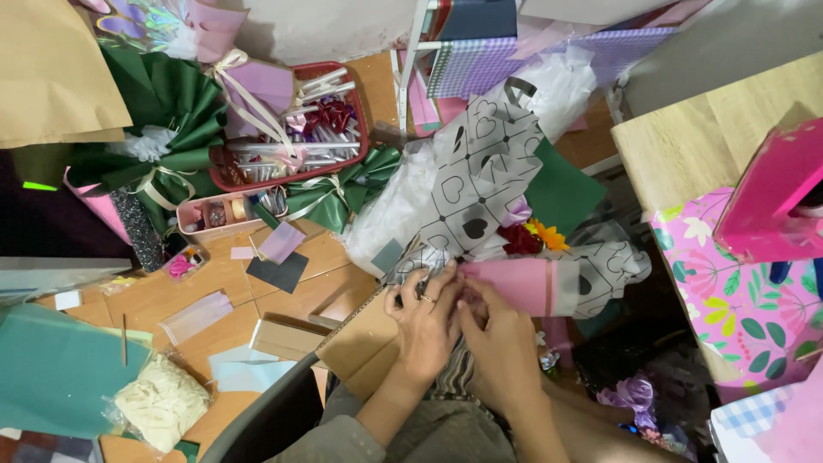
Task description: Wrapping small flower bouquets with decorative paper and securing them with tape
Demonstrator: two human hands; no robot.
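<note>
Both hands meet at the base of a bouquet wrap held over my lap. My left hand [426, 319], with a ring on one finger, pinches the gathered wrapping at its stem end. Pressed against it from the right, my right hand [500, 341] grips the same bunch. The bouquet [523, 240] has dark red flowers and a yellow sunflower, wrapped in pink paper [514, 283] and sheer grey film printed with hearts [484, 171]. A dark green sheet [561, 193] lies behind it.
A red tray of ribbon bows [356, 103] sits far left of centre, beside green folded wraps [171, 111]. Paper scraps, a bag of cream shred [163, 403], a teal sheet [51, 369] and brown card [364, 347] cover the wooden floor. A pink floral box [737, 300] stands right.
</note>
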